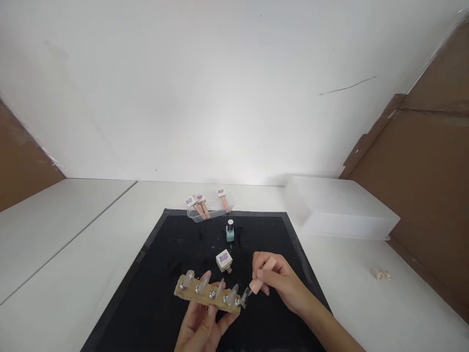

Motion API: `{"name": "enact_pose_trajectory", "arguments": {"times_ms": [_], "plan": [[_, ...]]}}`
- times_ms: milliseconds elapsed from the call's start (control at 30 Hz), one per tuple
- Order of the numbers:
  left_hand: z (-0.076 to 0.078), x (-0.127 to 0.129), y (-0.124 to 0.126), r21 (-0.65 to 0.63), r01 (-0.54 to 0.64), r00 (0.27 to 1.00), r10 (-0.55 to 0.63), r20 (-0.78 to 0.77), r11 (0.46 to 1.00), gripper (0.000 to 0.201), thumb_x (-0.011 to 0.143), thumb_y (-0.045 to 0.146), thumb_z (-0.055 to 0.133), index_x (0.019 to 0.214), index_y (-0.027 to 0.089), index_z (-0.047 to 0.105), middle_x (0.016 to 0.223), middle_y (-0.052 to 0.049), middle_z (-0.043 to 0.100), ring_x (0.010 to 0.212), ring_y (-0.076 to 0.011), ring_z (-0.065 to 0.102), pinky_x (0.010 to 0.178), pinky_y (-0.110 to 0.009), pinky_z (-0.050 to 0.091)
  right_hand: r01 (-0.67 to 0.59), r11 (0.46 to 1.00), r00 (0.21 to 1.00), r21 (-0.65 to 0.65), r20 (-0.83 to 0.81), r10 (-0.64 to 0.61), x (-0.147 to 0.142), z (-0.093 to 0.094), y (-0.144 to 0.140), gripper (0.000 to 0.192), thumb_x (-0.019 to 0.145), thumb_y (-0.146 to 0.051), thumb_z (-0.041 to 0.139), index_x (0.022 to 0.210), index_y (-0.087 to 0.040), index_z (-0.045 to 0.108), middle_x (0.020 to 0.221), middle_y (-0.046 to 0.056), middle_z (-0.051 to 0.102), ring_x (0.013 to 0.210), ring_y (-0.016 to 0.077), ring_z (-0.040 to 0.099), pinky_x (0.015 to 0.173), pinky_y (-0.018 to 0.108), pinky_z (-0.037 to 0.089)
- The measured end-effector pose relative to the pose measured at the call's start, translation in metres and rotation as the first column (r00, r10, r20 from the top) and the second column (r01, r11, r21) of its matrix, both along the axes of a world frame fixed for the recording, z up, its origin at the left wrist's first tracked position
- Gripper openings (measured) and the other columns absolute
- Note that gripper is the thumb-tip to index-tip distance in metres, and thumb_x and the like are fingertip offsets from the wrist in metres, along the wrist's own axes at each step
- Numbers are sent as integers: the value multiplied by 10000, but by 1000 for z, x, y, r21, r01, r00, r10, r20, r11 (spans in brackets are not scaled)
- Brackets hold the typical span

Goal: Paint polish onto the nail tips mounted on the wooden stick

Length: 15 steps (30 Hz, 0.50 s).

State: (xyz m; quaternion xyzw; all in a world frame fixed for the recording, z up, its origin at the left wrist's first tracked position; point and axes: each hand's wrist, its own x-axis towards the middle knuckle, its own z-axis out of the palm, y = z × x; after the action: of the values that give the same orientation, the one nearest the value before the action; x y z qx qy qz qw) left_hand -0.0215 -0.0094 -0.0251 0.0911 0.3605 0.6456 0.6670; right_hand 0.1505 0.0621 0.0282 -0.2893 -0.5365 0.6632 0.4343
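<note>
My left hand (202, 325) holds up a wooden strip (205, 297) with several clear fake nail tips fixed to it by metal clips. My right hand (282, 283) grips a pink nail polish brush cap (262, 276), its tip touching the rightmost nail tip (245, 297). An open teal polish bottle (230, 231) stands upright on the black mat (154, 293) farther back. A small white square bottle (224, 260) lies on its side between the teal bottle and my hands.
Three pink-handled bottles with white caps (205, 204) lie in a clear tray at the mat's far edge. A white plastic box (337, 205) sits at the right. A small beige item (381, 275) lies on the white table (73, 254). Brown cardboard stands at both sides.
</note>
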Motion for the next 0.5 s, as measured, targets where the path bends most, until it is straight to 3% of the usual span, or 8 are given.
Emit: {"name": "enact_pose_trajectory", "arguments": {"times_ms": [167,267,400,500], "plan": [[-6,-2,0,16,0,1000,0,-18,1000,610,660,353,726,1226,406,504,1036,-52,667,1100,-331,540,785,-450,507,126,990,992,-60,37,-124,-2,-1,3,148,726,-186,584,584,-151,561,546,-40,500,411,58,362,412,198,285],[-5,-2,-1,6,7,1000,-7,-21,1000,528,634,368,744,1138,387,586,1033,-48,676,1120,-344,524,802,-465,501,166,983,986,-78,36,-164,-2,0,3,105,706,-158,554,601,-155,558,528,-46,496,405,61,352,412,202,274],[4,0,-2,-21,4,998,-5,-58,1000,395,616,391,750,1001,364,669,1035,-49,686,1243,-377,398,820,-476,495,164,983,986,-86,1,-165,-2,3,1,135,712,-197,572,587,-159,538,542,-53,465,407,56,349,420,207,270],[11,2,-3,0,0,996,0,-92,1000,339,655,380,722,991,360,680,1014,-42,698,1134,-341,519,833,-477,495,114,990,993,-87,-20,-116,-2,5,-1,192,710,-274,622,579,-152,550,567,-47,468,397,49,359,417,210,271]]}}
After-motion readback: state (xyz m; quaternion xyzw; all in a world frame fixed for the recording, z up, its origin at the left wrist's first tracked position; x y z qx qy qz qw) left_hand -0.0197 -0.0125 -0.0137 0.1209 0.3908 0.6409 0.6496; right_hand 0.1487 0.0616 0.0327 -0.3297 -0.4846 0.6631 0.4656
